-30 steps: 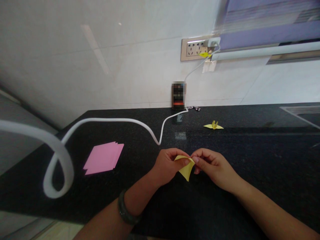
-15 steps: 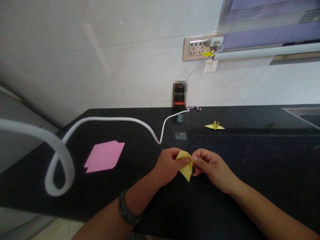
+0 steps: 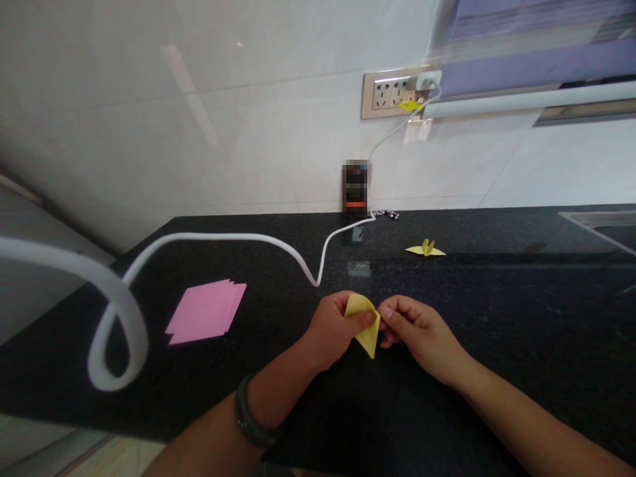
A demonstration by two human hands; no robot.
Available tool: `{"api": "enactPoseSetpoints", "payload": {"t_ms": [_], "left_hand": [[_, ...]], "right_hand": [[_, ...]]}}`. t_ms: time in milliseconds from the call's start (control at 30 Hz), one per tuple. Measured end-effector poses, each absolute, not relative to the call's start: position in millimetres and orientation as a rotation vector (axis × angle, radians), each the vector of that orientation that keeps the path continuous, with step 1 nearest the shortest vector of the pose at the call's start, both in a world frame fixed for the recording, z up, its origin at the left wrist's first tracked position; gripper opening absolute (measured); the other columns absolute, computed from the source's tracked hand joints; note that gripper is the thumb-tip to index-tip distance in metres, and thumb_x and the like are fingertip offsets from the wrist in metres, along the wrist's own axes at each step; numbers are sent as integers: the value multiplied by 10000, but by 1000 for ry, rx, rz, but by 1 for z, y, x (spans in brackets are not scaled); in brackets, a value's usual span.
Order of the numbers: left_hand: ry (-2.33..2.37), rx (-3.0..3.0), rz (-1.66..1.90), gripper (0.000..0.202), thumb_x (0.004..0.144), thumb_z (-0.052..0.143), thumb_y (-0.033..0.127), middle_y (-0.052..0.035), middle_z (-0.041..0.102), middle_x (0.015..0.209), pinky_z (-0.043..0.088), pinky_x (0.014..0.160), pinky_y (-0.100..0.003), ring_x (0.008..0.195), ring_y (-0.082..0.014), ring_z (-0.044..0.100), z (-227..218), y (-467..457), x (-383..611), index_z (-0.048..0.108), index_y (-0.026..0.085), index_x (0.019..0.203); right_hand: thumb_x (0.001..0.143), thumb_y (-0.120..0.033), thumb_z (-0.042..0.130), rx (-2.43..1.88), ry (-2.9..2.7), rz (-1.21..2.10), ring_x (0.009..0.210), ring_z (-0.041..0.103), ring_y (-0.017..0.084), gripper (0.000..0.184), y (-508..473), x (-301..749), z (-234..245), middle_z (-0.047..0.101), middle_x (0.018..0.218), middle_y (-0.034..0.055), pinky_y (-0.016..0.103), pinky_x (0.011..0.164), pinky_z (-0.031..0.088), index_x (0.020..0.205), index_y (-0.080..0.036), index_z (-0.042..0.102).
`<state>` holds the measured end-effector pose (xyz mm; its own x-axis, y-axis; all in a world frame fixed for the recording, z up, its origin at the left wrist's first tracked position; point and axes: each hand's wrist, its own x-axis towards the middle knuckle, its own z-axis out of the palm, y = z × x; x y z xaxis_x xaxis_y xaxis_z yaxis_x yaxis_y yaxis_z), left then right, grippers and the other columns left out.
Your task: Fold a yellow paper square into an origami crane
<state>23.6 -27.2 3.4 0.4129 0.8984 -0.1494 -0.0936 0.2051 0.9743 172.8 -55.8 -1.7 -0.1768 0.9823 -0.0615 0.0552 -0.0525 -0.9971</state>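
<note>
Above the black countertop (image 3: 497,318) I hold a small folded piece of yellow paper (image 3: 366,336), its point hanging down. My left hand (image 3: 332,328) pinches its upper left edge between thumb and fingers. Its right edge is pinched by my right hand (image 3: 415,328), fingers curled. The two hands meet at the paper's top fold. A dark bracelet is on my left wrist.
A stack of pink paper squares (image 3: 206,311) lies on the counter to the left. A finished yellow folded figure (image 3: 425,250) sits further back. A white cable (image 3: 223,240) loops across the counter to a wall socket (image 3: 397,95). A dark device (image 3: 356,189) leans against the wall.
The hands have drawn slightly closer together, and the yellow paper's top has folded up narrower and taller between them. Nothing else on the counter moved.
</note>
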Motion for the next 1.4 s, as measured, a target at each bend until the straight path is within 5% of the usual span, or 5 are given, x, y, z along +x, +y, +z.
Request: {"api": "enactPoseSetpoints", "payload": {"t_ms": [500, 1100, 1400], "left_hand": [[837, 1190, 842, 149, 600, 660, 193, 18, 560, 615, 377, 537, -194, 536, -62, 487, 6, -28, 21, 567, 129, 699], [753, 1840, 1118, 131, 613, 615, 112, -53, 544, 837, 433, 688, -263, 785, -141, 533, 2, -26, 19, 594, 151, 736], [788, 1932, 1144, 121, 640, 599, 117, -51, 571, 793, 428, 628, -236, 723, -125, 547, 2, -28, 18, 634, 155, 749]], "right_hand": [[754, -323, 546, -1096, -1236, 1538, 498, 515, 73, 184, -57, 178, 7, 543, 627, -9, 216, 505, 431, 773, -140, 559], [765, -319, 541, -1062, -1208, 1611, 485, 495, 67, 180, -56, 183, 2, 556, 626, -3, 212, 496, 408, 795, -146, 584], [765, -282, 549, -1029, -1209, 1595, 487, 510, 65, 139, -56, 183, 2, 569, 635, -1, 205, 494, 407, 786, -148, 580]]}}
